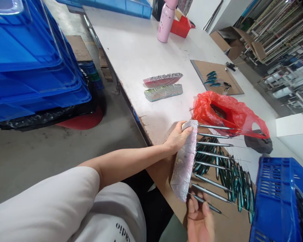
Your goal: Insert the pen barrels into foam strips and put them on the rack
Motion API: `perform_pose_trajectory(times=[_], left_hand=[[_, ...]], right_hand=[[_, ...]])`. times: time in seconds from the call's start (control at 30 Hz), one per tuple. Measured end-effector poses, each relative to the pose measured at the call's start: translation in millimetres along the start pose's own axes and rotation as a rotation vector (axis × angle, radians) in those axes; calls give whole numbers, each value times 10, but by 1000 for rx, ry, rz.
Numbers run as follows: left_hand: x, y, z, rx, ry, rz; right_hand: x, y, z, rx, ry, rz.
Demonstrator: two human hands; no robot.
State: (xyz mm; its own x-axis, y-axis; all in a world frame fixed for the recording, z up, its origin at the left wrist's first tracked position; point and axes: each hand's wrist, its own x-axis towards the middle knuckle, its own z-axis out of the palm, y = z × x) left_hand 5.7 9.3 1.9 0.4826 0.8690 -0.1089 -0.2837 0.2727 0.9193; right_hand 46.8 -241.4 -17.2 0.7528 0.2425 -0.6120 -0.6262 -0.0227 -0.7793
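My left hand point(178, 138) clamps the foam block point(184, 161) above the table point(131, 50), thumb against fingers. My right hand point(200, 215) has its fingers curled at the lowest spindle point(207, 203); whether they pinch it, I cannot tell.

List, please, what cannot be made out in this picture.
Head view, all:
Top of the pink bottle: cut off by upper edge.
Most contents of the red bag: hidden by its folds.
Far fingers of the left hand: behind the pale block.
Details of distant racks: blurred, too small.
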Motion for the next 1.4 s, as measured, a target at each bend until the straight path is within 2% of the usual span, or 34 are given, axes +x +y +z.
perform_pose_trajectory(times=[0.13, 0.37, 0.5, 1.0, 1.4], left_hand=[[1, -6, 2, -5, -4, -2], [10, -48, 12, 34, -13, 4], [10, -65, 23, 38, -10, 28], [-19, -30, 50, -1, 16, 37], [-15, -79, 46, -1, -14, 46]], right_hand=[[-34, 10, 46, -6, -25, -50], [-204, -56, 164, -118, -51, -277], [-226, -110, 189, -187, -31, -261], [-213, -91, 221, -207, -20, -272], [-233, -71, 280, -222, 9, -268]])
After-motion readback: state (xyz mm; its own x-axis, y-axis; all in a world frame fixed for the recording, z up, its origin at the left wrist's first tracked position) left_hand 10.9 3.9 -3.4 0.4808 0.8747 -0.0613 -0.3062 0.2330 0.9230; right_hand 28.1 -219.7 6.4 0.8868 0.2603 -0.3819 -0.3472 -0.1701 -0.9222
